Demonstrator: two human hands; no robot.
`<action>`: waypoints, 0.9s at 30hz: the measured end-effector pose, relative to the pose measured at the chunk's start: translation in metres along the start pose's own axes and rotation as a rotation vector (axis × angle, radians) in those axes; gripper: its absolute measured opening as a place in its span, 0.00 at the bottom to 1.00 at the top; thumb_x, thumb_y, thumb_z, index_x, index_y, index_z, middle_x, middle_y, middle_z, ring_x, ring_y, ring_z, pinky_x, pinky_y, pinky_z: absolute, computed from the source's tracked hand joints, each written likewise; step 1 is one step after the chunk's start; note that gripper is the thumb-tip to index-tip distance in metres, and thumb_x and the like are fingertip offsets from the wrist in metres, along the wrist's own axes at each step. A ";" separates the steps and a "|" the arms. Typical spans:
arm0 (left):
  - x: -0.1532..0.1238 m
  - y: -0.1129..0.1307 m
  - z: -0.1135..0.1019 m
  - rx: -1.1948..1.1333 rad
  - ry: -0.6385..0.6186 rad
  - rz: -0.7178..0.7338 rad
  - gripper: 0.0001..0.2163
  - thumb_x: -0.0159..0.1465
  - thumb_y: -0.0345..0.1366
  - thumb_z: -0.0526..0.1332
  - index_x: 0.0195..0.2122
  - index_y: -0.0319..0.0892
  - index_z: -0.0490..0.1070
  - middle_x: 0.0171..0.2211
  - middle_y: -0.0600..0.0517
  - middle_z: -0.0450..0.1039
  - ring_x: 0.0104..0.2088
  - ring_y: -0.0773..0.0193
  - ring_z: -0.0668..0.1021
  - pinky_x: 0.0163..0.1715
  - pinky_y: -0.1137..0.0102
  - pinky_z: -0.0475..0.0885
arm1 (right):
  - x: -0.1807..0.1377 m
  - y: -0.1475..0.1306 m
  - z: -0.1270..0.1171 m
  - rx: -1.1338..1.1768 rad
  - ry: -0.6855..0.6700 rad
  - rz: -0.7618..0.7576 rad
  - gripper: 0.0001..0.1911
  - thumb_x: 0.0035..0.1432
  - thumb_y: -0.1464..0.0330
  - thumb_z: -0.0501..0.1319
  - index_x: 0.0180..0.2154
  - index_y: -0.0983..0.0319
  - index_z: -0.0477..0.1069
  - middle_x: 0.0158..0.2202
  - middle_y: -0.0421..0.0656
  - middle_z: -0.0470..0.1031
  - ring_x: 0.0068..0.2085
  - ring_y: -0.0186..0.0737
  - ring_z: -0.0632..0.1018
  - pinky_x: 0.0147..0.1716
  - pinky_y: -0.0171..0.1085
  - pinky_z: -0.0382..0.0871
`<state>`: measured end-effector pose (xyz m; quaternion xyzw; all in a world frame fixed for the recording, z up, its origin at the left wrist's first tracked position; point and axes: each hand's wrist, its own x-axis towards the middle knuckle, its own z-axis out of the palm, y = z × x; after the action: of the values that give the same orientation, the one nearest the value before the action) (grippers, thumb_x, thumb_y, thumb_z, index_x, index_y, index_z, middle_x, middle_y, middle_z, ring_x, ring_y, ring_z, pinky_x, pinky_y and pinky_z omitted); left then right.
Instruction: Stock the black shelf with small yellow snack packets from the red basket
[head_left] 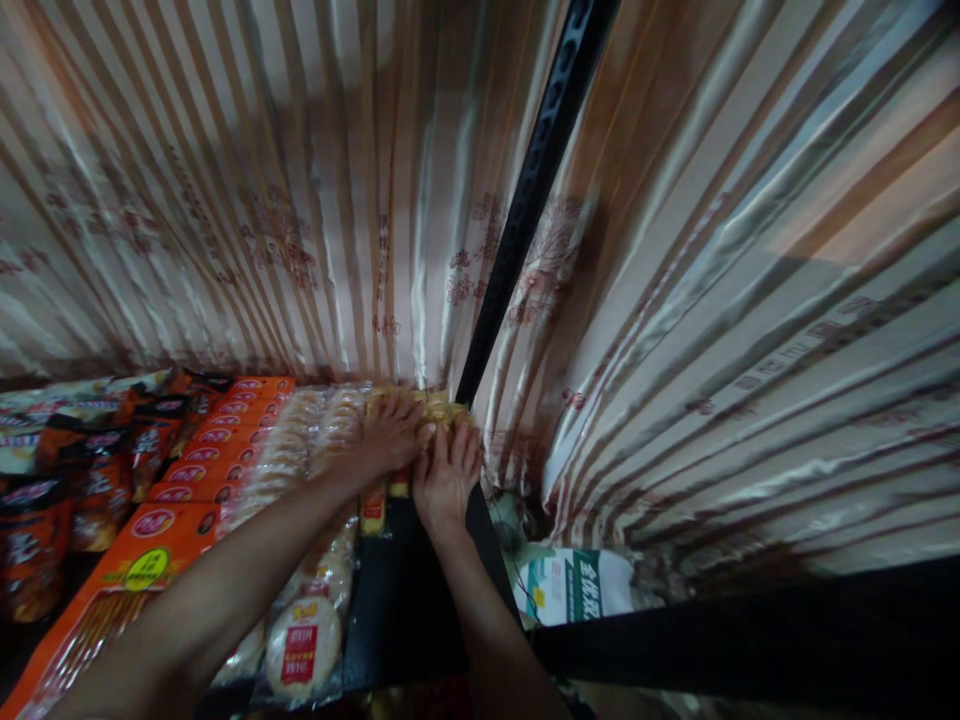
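Note:
Small yellow packets [373, 510] with red print stand in a row at the back corner of a dark shelf. My left hand [395, 430] lies over the rear packets with its fingers stretched forward and spread. Close beside it, my right hand [448, 475] rests on the packets at the shelf's right corner, fingers extended and apart. The two hands nearly meet, and they cover much of the packets. Left of them run rows of round white crackers [304, 640] in clear wrappers, partly hidden beneath my left forearm.
Orange snack packs [169, 525] and dark orange bags [97, 490] fill the left side. A black slotted post [517, 230] rises at the corner before a pleated printed curtain [337, 200]. A white and green package [574, 585] lies below, right of the black shelf [405, 610].

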<state>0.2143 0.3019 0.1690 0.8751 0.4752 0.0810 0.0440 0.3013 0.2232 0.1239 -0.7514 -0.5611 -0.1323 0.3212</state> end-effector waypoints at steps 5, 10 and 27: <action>0.002 0.001 0.005 0.018 -0.043 0.001 0.26 0.66 0.49 0.37 0.61 0.45 0.54 0.64 0.48 0.48 0.64 0.49 0.48 0.59 0.47 0.45 | -0.001 0.005 0.005 0.024 -0.027 0.004 0.25 0.59 0.65 0.51 0.57 0.66 0.60 0.63 0.57 0.51 0.64 0.57 0.48 0.56 0.56 0.48; 0.005 0.007 -0.003 0.027 0.018 0.042 0.25 0.66 0.48 0.39 0.61 0.43 0.53 0.64 0.47 0.49 0.64 0.51 0.48 0.60 0.49 0.45 | -0.002 0.008 0.011 0.074 -0.012 0.031 0.26 0.58 0.64 0.50 0.58 0.66 0.59 0.64 0.57 0.46 0.64 0.59 0.45 0.55 0.58 0.49; 0.032 0.045 0.002 0.001 0.033 0.263 0.20 0.67 0.39 0.39 0.54 0.43 0.65 0.58 0.49 0.61 0.60 0.60 0.59 0.61 0.57 0.49 | 0.000 0.005 0.012 0.209 -0.040 0.215 0.38 0.54 0.63 0.52 0.62 0.72 0.46 0.63 0.61 0.49 0.63 0.59 0.48 0.55 0.56 0.51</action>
<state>0.2690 0.3036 0.1777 0.9284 0.3569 0.1001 0.0248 0.3041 0.2297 0.1127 -0.7721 -0.4944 -0.0229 0.3986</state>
